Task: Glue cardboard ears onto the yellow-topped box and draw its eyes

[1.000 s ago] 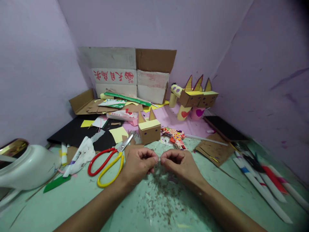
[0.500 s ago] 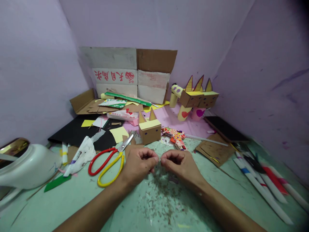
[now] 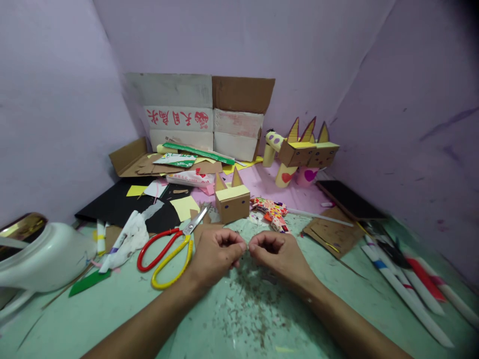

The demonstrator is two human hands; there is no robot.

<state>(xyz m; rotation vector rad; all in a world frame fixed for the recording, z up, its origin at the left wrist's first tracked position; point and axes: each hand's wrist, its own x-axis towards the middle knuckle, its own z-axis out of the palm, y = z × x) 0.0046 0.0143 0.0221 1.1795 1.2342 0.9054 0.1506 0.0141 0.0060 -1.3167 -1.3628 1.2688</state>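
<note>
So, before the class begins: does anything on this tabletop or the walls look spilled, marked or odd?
Yes: dark specks are scattered over the green tabletop, nearer the viewer than the left hand and right hand, like spilled scraps. Purple smears also mark the wall at right, otherwise mostly plain.

A row of large red Chinese characters runs across the left white panel of the opened carton (image 3: 181, 138) at the far side; they seem upside down, with a round red emblem at their right end. Fainter red print on its right panel is unreadable. The red lettering on the white packet (image 3: 185, 178) nearer by is too small to read.
</note>
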